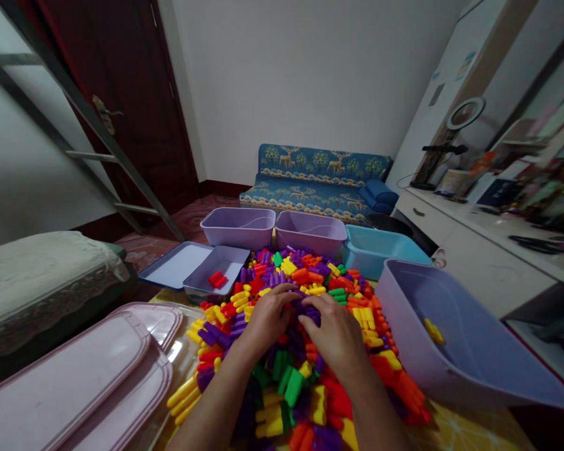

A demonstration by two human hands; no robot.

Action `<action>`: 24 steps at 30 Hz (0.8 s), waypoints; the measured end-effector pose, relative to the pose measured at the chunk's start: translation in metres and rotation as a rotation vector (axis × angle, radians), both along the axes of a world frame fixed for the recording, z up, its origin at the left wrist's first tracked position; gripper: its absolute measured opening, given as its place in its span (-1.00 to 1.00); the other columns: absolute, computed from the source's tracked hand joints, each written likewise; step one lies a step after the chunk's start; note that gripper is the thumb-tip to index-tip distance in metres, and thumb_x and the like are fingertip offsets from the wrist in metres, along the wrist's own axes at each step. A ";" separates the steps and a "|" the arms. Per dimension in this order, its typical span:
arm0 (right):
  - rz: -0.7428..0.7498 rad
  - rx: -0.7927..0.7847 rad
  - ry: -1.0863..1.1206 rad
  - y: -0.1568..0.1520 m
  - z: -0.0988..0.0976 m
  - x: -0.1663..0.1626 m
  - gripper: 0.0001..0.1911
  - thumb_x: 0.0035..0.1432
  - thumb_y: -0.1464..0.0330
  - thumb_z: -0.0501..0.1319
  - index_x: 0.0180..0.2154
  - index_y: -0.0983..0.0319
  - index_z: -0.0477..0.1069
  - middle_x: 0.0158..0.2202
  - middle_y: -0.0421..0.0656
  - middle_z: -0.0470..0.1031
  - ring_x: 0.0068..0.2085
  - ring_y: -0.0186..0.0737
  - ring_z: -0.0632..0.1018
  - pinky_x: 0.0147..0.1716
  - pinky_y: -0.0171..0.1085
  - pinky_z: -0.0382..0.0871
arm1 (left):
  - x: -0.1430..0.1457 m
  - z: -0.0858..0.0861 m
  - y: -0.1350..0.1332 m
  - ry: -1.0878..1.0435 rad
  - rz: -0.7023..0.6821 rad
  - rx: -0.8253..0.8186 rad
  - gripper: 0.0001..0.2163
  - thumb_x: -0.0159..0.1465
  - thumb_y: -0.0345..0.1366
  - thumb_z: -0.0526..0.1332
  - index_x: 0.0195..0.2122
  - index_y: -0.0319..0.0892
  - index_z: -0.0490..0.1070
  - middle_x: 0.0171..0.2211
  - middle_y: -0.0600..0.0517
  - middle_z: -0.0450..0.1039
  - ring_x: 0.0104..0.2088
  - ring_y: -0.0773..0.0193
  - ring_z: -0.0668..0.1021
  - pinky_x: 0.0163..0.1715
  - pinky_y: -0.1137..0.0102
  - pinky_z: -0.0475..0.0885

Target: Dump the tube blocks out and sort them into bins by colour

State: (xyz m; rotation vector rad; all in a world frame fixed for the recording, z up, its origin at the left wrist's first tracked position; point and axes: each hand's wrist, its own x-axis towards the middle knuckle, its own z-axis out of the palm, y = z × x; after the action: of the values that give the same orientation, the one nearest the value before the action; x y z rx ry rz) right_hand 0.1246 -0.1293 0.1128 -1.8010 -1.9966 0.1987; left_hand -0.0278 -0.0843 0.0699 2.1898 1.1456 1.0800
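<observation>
A wide heap of plastic building blocks [290,383] in purple, yellow, red, orange and green covers the middle of the table. My left hand [273,314] and my right hand [332,331] meet over it, fingers curled inward. Between their fingertips are purple building blocks [310,309], partly hidden by the fingers. Exactly which block each hand grips is hard to make out. Green blocks [292,387] and yellow blocks lie nearer me, below the wrists.
Two lavender bins [237,237] and a light-blue bin [380,255] line the far edge. A larger lavender bin [444,369] on the right holds a yellow block [434,331]. A lidded box [201,289] at left contains a red block [218,280]. Pink lids [70,382] are stacked at left.
</observation>
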 end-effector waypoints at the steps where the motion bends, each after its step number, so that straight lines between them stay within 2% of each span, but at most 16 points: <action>1: -0.015 0.026 0.031 0.003 -0.001 0.005 -0.79 0.12 0.30 0.25 -0.16 0.08 0.51 -0.16 -0.18 0.53 -0.21 -0.13 0.56 -0.28 -0.23 0.35 | 0.000 0.001 0.000 -0.009 -0.002 0.001 -0.64 0.14 -0.57 0.13 -0.12 -0.13 0.55 -0.02 -0.06 0.48 -0.01 0.17 0.52 0.02 0.31 0.40; 5: -0.039 0.195 0.130 0.018 -0.015 0.024 -0.79 0.15 0.21 0.22 -0.23 0.15 0.54 -0.14 -0.11 0.50 -0.08 -0.10 0.51 -0.11 -0.18 0.37 | -0.001 0.004 -0.002 -0.015 0.021 -0.048 -0.82 0.19 -0.42 0.18 -0.25 -0.17 0.56 -0.31 -0.02 0.55 -0.29 0.24 0.56 -0.25 0.41 0.41; 8: -0.045 0.297 0.159 0.029 -0.031 0.031 -0.68 0.17 0.27 0.16 -0.06 0.24 0.47 0.03 -0.01 0.44 0.08 -0.05 0.43 0.06 -0.10 0.30 | 0.000 0.007 -0.004 0.013 0.065 -0.082 -0.89 0.20 -0.31 0.24 -0.32 -0.19 0.54 -0.41 0.01 0.54 -0.39 0.27 0.53 -0.39 0.45 0.34; 10: -0.046 0.272 0.139 0.033 -0.039 0.031 -0.56 0.18 0.36 0.10 0.10 0.26 0.36 0.11 0.03 0.40 0.13 -0.04 0.40 0.10 -0.06 0.27 | 0.000 0.008 -0.004 0.037 0.079 -0.080 -0.86 0.21 -0.26 0.24 -0.36 -0.20 0.53 -0.42 0.01 0.54 -0.42 0.29 0.51 -0.42 0.46 0.30; 13: -0.066 0.150 0.054 0.034 -0.044 0.028 -0.51 0.21 0.42 0.02 0.18 0.24 0.27 0.06 0.04 0.45 0.08 -0.03 0.46 0.05 -0.04 0.29 | 0.002 0.008 -0.004 0.069 0.104 -0.075 -0.83 0.23 -0.22 0.22 -0.39 -0.20 0.52 -0.45 0.01 0.52 -0.44 0.29 0.49 -0.43 0.46 0.27; 16: -0.050 0.075 0.027 0.032 -0.042 0.027 -0.54 0.24 0.40 0.00 0.15 0.26 0.31 0.02 0.04 0.47 0.03 -0.03 0.50 0.00 -0.09 0.32 | 0.002 0.005 -0.003 0.096 0.125 -0.068 -0.84 0.23 -0.23 0.21 -0.37 -0.18 0.51 -0.45 0.02 0.51 -0.43 0.28 0.48 -0.43 0.46 0.26; 20: 0.015 0.061 0.114 0.031 -0.039 0.026 -0.68 0.21 0.38 0.06 -0.02 0.21 0.42 -0.04 -0.05 0.51 -0.02 -0.11 0.52 -0.04 -0.20 0.34 | 0.003 0.002 -0.004 0.124 0.135 -0.045 -0.86 0.22 -0.25 0.22 -0.26 -0.16 0.51 -0.40 0.01 0.52 -0.40 0.26 0.50 -0.41 0.45 0.28; 24: 0.082 0.037 0.132 0.029 -0.036 0.022 -0.71 0.14 0.41 0.15 -0.08 0.16 0.42 -0.13 -0.13 0.57 -0.08 -0.13 0.56 -0.07 -0.19 0.35 | 0.003 0.002 -0.005 0.167 0.121 -0.017 -0.87 0.22 -0.27 0.22 -0.30 -0.15 0.53 -0.38 -0.01 0.50 -0.35 0.24 0.51 -0.36 0.43 0.31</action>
State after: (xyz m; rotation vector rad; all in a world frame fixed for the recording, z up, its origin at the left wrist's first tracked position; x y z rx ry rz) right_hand 0.1469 -0.1008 0.0767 -1.6407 -1.9694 0.2960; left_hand -0.0248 -0.0890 0.0722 2.2561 1.3705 0.9454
